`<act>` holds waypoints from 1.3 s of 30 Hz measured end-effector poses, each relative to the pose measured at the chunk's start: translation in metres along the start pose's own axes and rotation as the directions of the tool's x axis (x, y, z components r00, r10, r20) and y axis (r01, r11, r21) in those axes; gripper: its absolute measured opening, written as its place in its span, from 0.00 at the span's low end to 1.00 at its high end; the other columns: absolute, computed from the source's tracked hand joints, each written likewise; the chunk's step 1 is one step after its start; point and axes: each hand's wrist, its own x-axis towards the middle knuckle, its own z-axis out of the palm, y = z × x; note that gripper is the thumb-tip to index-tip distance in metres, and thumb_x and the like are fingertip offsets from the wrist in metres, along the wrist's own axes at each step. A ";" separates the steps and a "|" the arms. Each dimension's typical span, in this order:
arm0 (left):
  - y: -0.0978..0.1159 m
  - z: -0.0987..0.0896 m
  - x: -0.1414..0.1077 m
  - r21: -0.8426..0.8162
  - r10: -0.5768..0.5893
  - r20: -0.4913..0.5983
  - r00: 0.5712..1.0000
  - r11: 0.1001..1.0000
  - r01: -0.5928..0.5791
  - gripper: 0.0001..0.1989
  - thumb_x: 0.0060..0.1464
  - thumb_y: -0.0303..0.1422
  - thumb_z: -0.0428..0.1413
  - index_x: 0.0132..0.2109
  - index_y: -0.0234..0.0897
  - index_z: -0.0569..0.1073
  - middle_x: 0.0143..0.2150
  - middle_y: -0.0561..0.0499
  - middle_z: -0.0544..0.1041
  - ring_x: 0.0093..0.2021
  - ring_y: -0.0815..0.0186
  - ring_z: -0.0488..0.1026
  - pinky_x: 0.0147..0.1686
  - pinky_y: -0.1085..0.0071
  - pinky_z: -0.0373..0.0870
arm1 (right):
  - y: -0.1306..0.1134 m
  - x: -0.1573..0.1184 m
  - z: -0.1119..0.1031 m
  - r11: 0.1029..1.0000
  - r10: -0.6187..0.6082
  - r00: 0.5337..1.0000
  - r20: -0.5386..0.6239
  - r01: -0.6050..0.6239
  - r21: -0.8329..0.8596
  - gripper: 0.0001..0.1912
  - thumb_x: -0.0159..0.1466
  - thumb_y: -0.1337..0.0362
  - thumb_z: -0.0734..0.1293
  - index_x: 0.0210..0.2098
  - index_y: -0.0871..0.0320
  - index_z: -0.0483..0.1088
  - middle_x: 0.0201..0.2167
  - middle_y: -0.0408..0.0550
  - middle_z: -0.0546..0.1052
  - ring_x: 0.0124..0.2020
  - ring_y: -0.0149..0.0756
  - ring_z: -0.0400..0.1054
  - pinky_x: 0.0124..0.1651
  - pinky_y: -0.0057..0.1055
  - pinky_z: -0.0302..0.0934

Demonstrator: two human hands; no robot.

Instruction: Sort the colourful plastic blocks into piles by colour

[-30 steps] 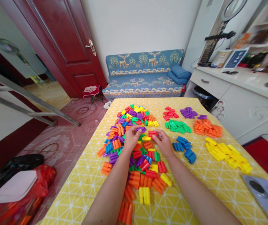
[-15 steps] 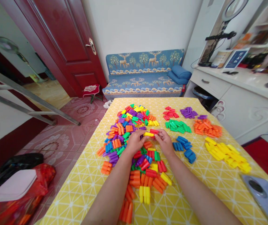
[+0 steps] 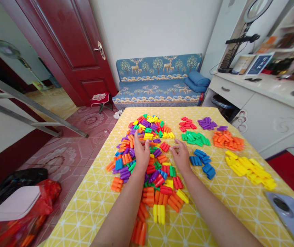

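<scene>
Left hand (image 3: 142, 153) spread wide over mixed block pile (image 3: 152, 168); right hand (image 3: 181, 156) loosely parted beside red block (image 3: 164, 146), seemingly empty; sorted colour groups, including green blocks (image 3: 195, 138), lie right of pile on patterned tablecloth (image 3: 85, 209); red bag (image 3: 49, 193) bears pale flat item (image 3: 15, 204); blue-and-white box (image 3: 260, 64) beside canister (image 3: 242, 64), lettering unreadable.

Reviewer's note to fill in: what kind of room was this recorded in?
Probably a living area in a home: a sofa with a deer-and-tree pattern stands against the wall, a dark red panelled door is beside it, and a white cabinet holds a ring light.
</scene>
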 end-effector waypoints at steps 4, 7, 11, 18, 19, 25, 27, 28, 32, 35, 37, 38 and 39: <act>-0.001 -0.002 0.000 0.046 0.057 0.020 0.998 0.997 -0.058 0.23 0.58 0.33 0.53 0.60 0.38 0.64 0.55 0.42 0.72 0.41 0.65 0.75 0.35 0.72 0.73 | -0.003 0.000 -0.001 1.000 -0.025 1.000 -0.012 0.025 -0.010 0.19 0.60 0.58 0.64 0.49 0.57 0.67 0.49 0.56 0.69 0.37 0.36 0.70 0.29 0.30 0.66; 0.004 -0.006 -0.001 0.098 0.140 0.292 0.946 0.980 -0.175 0.10 0.58 0.34 0.55 0.44 0.38 0.77 0.41 0.48 0.79 0.40 0.64 0.76 0.40 0.70 0.72 | -0.002 0.000 -0.003 0.996 -0.059 0.998 -0.007 0.058 -0.064 0.15 0.61 0.59 0.63 0.46 0.58 0.69 0.45 0.54 0.71 0.35 0.36 0.69 0.32 0.32 0.66; 0.011 -0.009 -0.001 0.127 0.197 0.681 0.705 0.917 -0.379 0.16 0.46 0.39 0.65 0.44 0.42 0.79 0.42 0.49 0.81 0.43 0.61 0.75 0.46 0.67 0.70 | -0.001 0.000 -0.005 0.993 -0.062 0.998 -0.014 0.060 -0.099 0.13 0.61 0.60 0.63 0.43 0.58 0.70 0.43 0.53 0.73 0.36 0.37 0.68 0.40 0.37 0.66; 0.014 -0.006 -0.004 0.198 0.143 0.790 0.596 0.861 -0.469 0.20 0.46 0.33 0.64 0.49 0.45 0.78 0.42 0.50 0.81 0.43 0.59 0.74 0.46 0.67 0.68 | -0.004 0.000 -0.005 0.995 -0.074 0.997 0.025 0.075 -0.064 0.12 0.61 0.58 0.63 0.41 0.58 0.71 0.43 0.52 0.73 0.37 0.37 0.70 0.38 0.34 0.66; 0.014 -0.005 -0.005 0.204 0.145 0.770 0.621 0.867 -0.455 0.19 0.47 0.31 0.63 0.49 0.45 0.78 0.40 0.50 0.82 0.41 0.60 0.74 0.44 0.67 0.68 | -0.005 -0.001 -0.005 0.996 -0.066 0.997 0.036 0.068 -0.058 0.12 0.61 0.57 0.63 0.40 0.57 0.71 0.42 0.52 0.74 0.37 0.37 0.70 0.38 0.34 0.66; 0.013 -0.002 -0.005 0.159 0.129 0.666 0.734 0.938 -0.309 0.17 0.53 0.26 0.56 0.49 0.40 0.77 0.36 0.51 0.80 0.35 0.66 0.76 0.40 0.71 0.70 | -0.008 -0.005 -0.003 1.000 0.015 0.986 0.166 -0.019 0.018 0.16 0.62 0.53 0.64 0.44 0.57 0.71 0.36 0.49 0.77 0.28 0.34 0.70 0.34 0.32 0.66; 0.015 -0.007 -0.001 0.139 0.160 0.734 0.660 0.916 -0.376 0.15 0.50 0.32 0.60 0.47 0.41 0.78 0.42 0.49 0.79 0.41 0.63 0.76 0.43 0.70 0.70 | -0.008 -0.006 -0.002 0.999 0.020 0.984 0.179 -0.025 0.025 0.17 0.62 0.52 0.64 0.43 0.57 0.71 0.35 0.48 0.78 0.28 0.34 0.71 0.33 0.32 0.66; 0.016 -0.011 0.001 0.137 0.160 0.777 0.609 0.901 -0.411 0.15 0.48 0.36 0.63 0.46 0.42 0.79 0.44 0.48 0.79 0.43 0.62 0.75 0.44 0.69 0.70 | -0.008 -0.006 -0.002 0.999 0.026 0.984 0.178 -0.031 0.028 0.17 0.62 0.51 0.64 0.43 0.57 0.71 0.35 0.48 0.78 0.28 0.34 0.71 0.33 0.32 0.67; 0.020 -0.022 0.007 0.159 0.080 0.897 0.436 0.860 -0.485 0.22 0.38 0.42 0.68 0.44 0.43 0.80 0.48 0.47 0.77 0.47 0.57 0.75 0.48 0.68 0.69 | -0.006 -0.005 -0.001 0.997 0.047 0.983 0.178 -0.057 0.052 0.17 0.61 0.51 0.64 0.41 0.57 0.72 0.35 0.49 0.78 0.30 0.36 0.72 0.34 0.33 0.68; 0.019 -0.024 0.009 0.177 0.053 0.902 0.429 0.860 -0.479 0.21 0.36 0.38 0.70 0.41 0.40 0.80 0.50 0.46 0.76 0.47 0.57 0.74 0.46 0.69 0.68 | -0.005 -0.005 -0.001 0.997 0.051 0.981 0.186 -0.061 0.053 0.17 0.61 0.51 0.64 0.40 0.57 0.73 0.34 0.49 0.79 0.30 0.37 0.72 0.34 0.34 0.69; 0.017 -0.021 0.008 0.191 0.064 0.865 0.498 0.875 -0.445 0.11 0.41 0.35 0.67 0.34 0.37 0.79 0.45 0.47 0.78 0.42 0.60 0.74 0.42 0.71 0.68 | -0.005 -0.005 -0.001 0.998 0.043 0.982 0.185 -0.053 0.046 0.16 0.61 0.51 0.64 0.40 0.56 0.73 0.35 0.49 0.79 0.30 0.37 0.72 0.34 0.34 0.69; 0.017 -0.019 0.008 0.207 0.065 0.830 0.554 0.886 -0.414 0.08 0.44 0.34 0.65 0.31 0.36 0.78 0.39 0.49 0.78 0.38 0.63 0.73 0.38 0.72 0.67 | -0.006 -0.006 -0.001 0.998 0.036 0.982 0.184 -0.045 0.042 0.16 0.61 0.52 0.64 0.40 0.56 0.73 0.35 0.49 0.79 0.30 0.37 0.72 0.34 0.33 0.69; 0.017 -0.016 0.007 0.224 0.063 0.785 0.617 0.899 -0.377 0.07 0.48 0.34 0.63 0.28 0.35 0.76 0.34 0.50 0.77 0.34 0.65 0.72 0.34 0.73 0.65 | -0.007 -0.006 -0.002 0.999 0.027 0.982 0.185 -0.035 0.041 0.16 0.61 0.52 0.64 0.40 0.56 0.74 0.35 0.49 0.79 0.30 0.36 0.72 0.33 0.33 0.68</act>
